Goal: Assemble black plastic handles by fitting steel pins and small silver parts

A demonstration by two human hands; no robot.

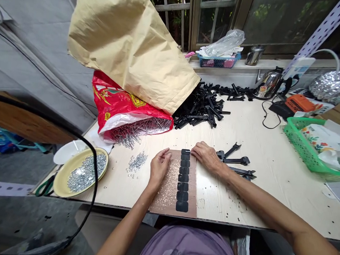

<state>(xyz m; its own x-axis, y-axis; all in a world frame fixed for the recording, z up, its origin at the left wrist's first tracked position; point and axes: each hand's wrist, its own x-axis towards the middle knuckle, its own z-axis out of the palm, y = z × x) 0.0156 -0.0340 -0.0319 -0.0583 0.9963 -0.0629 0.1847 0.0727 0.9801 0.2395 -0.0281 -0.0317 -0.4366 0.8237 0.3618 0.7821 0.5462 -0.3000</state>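
Note:
A brown board (169, 190) lies on the table in front of me, with a column of several black plastic pieces (183, 179) set along it. My left hand (158, 166) rests on the board's left part, fingers curled together near its top edge. My right hand (206, 156) lies at the top of the column, fingertips touching the uppermost black piece (185, 151). Three loose black brackets (238, 162) lie just right of my right hand.
A pile of black brackets (204, 104) spills from a tan paper sack (129, 42). A red bag (121, 108) holds long screws. Small nuts (137, 162) lie loose and fill a yellow plate (81, 171). A green basket (309, 150) and a kettle (269, 84) stand right.

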